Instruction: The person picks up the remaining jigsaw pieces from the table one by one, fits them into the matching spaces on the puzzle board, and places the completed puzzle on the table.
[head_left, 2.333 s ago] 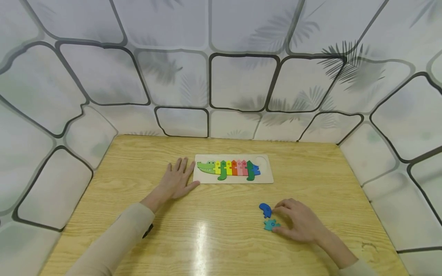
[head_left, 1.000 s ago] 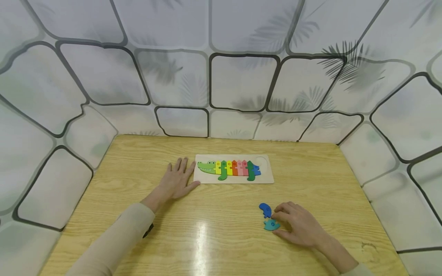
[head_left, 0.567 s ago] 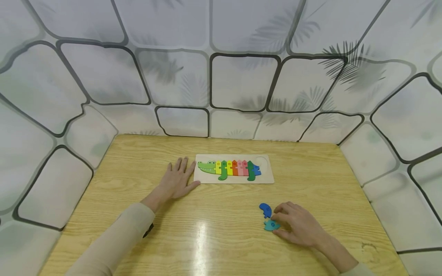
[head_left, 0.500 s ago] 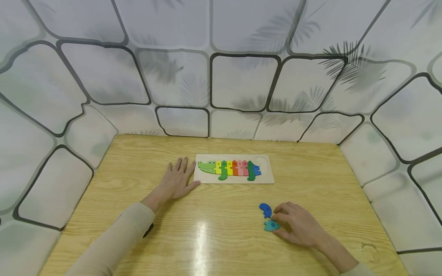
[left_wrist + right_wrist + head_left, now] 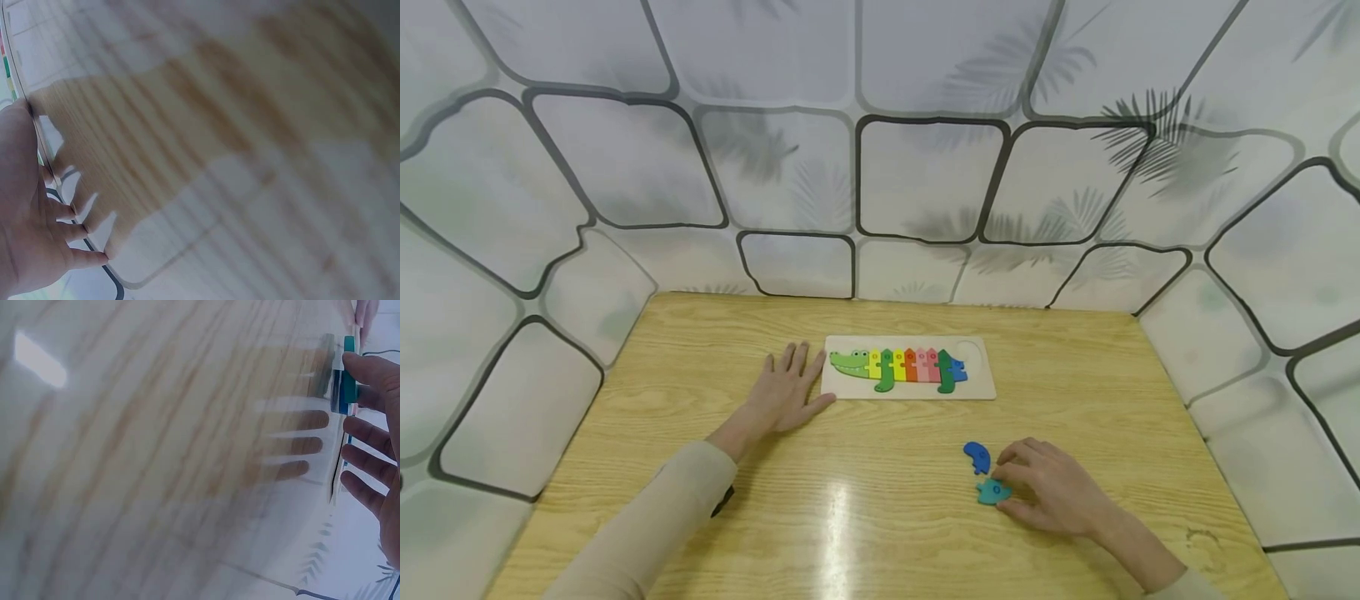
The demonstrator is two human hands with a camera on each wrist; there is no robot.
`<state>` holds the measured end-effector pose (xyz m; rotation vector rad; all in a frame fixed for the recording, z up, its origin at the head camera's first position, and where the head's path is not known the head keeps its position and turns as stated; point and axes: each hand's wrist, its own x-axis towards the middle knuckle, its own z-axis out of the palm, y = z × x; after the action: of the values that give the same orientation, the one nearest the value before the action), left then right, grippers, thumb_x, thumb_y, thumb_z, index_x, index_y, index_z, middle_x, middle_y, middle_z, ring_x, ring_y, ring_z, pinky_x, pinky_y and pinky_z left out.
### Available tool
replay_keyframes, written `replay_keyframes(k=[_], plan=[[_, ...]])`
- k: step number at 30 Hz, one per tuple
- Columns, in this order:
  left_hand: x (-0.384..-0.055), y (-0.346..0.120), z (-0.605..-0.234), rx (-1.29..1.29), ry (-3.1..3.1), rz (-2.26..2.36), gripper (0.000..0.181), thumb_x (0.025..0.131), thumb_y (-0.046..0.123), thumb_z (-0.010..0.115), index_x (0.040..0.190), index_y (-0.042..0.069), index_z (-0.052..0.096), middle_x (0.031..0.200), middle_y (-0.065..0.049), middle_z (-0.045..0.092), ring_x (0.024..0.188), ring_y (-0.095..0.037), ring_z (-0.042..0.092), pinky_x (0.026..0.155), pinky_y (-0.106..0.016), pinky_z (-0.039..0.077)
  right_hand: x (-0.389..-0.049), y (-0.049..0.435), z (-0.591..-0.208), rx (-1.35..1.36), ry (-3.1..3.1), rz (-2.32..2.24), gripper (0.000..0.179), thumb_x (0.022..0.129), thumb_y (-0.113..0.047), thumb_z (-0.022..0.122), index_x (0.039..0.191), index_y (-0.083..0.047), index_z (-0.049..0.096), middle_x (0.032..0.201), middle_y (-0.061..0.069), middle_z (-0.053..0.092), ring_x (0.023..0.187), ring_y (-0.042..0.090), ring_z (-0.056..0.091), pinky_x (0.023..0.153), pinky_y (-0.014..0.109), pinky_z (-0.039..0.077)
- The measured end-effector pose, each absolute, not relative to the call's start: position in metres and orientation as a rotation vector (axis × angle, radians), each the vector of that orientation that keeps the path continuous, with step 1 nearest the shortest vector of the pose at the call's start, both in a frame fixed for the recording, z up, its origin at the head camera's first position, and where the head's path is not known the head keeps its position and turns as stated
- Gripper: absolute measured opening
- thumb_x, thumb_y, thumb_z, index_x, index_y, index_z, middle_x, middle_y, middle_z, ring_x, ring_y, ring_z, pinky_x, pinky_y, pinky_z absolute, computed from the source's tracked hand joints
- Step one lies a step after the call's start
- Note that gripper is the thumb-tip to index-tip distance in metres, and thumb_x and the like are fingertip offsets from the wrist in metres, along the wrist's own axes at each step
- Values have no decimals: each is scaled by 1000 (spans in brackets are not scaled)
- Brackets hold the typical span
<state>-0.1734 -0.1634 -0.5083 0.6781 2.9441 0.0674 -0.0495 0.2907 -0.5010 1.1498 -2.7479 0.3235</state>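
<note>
My left hand (image 5: 780,392) lies flat with spread fingers, index fingertip and thumb tip at the left edge of a pale wooden puzzle board (image 5: 981,385). On that board lies a crocodile (image 5: 910,364) made of bright pieces, from a green head to a blue piece at right, with a bare outlined recess past it. Lower right, my right hand (image 5: 1052,487) pinches a teal puzzle piece (image 5: 994,492) between thumb and index finger. The right wrist view shows the teal piece (image 5: 350,369) edge-on at the thumb, other fingers extended. A dark blue curved piece (image 5: 977,457) lies just beyond it.
The wood-grain table (image 5: 880,533) reflects a bright streak of light near its front. A white wall panel (image 5: 925,183) with a stone-outline and leaf pattern closes off the back and both sides.
The right thumb and index finger have closed in on the teal piece, which has shifted slightly right and toward me. The left hand and the board stay practically in place.
</note>
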Motion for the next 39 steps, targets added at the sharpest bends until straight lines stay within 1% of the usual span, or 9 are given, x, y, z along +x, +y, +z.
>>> replay_keyframes(k=[9,13,19,29,39], plan=[[-174,-164,-509,674,2949,69,87,106,67,40,169,10,22,173,-30,23,160,-51,25,123,-74,29,-59,294,-494,1173,-2680,280,31,80,-40,91,104,-25,79,110,-8,70,98,10,65,83,35,60],[-174,-164,-508,675,2951,69,87,106,67,41,169,10,22,173,-30,23,160,-51,25,123,-74,29,-64,294,-491,1162,-2667,300,30,79,-37,92,104,-26,78,109,-8,71,99,10,66,82,36,60],[-174,-165,-509,670,2952,68,87,106,67,41,170,10,22,173,-30,22,160,-51,25,123,-74,29,-68,292,-489,1160,-2675,280,31,79,-38,91,104,-26,78,110,-6,72,100,12,67,83,37,61],[-174,-164,-508,666,2946,58,87,106,67,40,170,10,22,173,-29,22,160,-51,25,123,-74,29,-81,293,-486,1129,-2700,298,32,78,-38,92,103,-25,77,109,-6,72,98,12,68,81,36,61],[-174,-164,-510,673,2949,54,87,106,68,39,170,11,21,173,-29,23,160,-51,25,123,-74,29,-98,298,-489,1121,-2629,303,33,74,-30,94,102,-20,79,107,-1,73,95,16,70,79,38,62]])
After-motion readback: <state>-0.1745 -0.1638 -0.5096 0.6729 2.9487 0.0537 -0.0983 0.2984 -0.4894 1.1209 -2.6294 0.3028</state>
